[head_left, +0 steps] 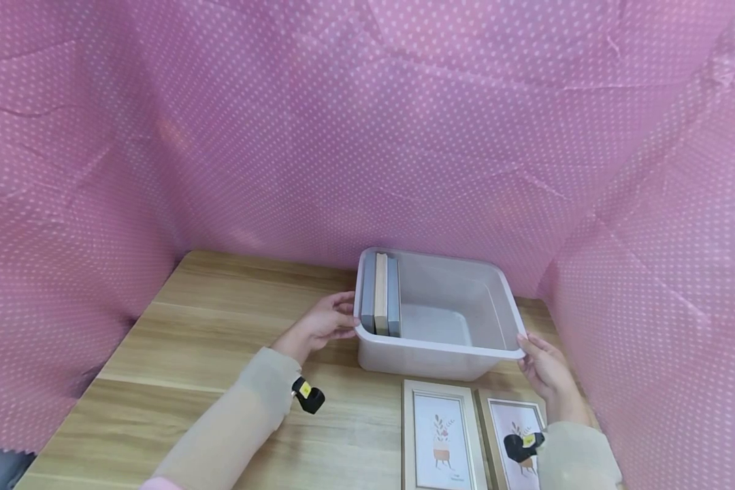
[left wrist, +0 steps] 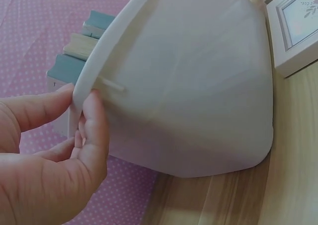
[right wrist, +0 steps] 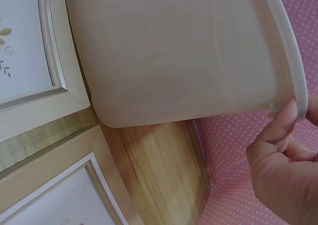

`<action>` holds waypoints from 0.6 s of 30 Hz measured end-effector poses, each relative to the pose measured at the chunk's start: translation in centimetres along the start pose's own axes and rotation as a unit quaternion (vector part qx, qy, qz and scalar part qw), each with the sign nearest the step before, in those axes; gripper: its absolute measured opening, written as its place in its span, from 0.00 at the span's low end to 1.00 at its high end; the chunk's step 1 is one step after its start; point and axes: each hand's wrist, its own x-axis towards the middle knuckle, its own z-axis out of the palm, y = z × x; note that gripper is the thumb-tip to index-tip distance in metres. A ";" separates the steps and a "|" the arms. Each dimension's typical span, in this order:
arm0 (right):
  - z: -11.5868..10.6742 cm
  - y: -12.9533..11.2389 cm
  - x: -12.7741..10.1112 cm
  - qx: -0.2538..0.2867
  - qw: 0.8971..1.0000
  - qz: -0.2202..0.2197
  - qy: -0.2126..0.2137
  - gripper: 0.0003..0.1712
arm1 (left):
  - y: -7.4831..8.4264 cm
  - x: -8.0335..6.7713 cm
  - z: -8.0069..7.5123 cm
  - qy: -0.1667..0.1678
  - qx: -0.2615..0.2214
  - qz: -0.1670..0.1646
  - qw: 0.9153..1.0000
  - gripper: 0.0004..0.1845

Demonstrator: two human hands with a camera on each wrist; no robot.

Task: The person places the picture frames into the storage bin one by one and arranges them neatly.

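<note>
I see a translucent white plastic bin (head_left: 447, 354) standing on the wooden table (head_left: 220, 320), held at both short ends. It is rectangular with rounded corners, a rolled rim all round and walls that slope inward toward the base; the plastic is milky, so the wall looks cloudy rather than clear.

My left hand (head_left: 324, 323) pinches the rim at the bin's left end: in the left wrist view the thumb (left wrist: 39, 108) lies on top of the rim and the fingers (left wrist: 92, 130) curl up under it against the outer wall. Just beyond those fingertips, inside the bin, three frames (head_left: 380, 294) stand on edge against the left wall, two grey-blue ones with a pale wooden one between them.

My right hand (head_left: 545, 371) grips the opposite end the same way; in the right wrist view a fingertip (right wrist: 280, 120) presses just under the rim's corner, the rest of the hand curled below it. The remainder of the bin, between the two hands, shows only its bare floor.

On the near side of my right fingers, two light-framed pictures (head_left: 444, 435) lie flat on the table just beside the bin's front wall, each showing a potted plant drawing on pink.
</note>
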 end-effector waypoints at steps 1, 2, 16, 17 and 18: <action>-0.1 0.1 0.1 0.000 1.000 0.000 -0.004 0.09 | 0.0 0.1 0.0 0.000 0.001 0.002 1.000 0.38; 0.0 0.1 0.1 0.002 1.000 0.000 0.001 0.09 | -0.1 0.1 0.0 0.000 0.002 0.004 1.000 0.37; 0.7 -0.8 0.1 -0.002 0.997 0.052 0.051 0.04 | -0.6 0.4 0.1 0.019 0.000 0.024 1.000 0.37; 0.7 -0.8 0.1 -0.006 0.997 0.054 0.052 0.04 | -0.6 0.4 0.1 0.019 -0.001 0.023 1.000 0.37; 0.7 -0.8 0.1 -0.012 0.997 0.054 0.052 0.04 | -0.6 0.4 0.1 0.020 -0.001 0.023 1.000 0.37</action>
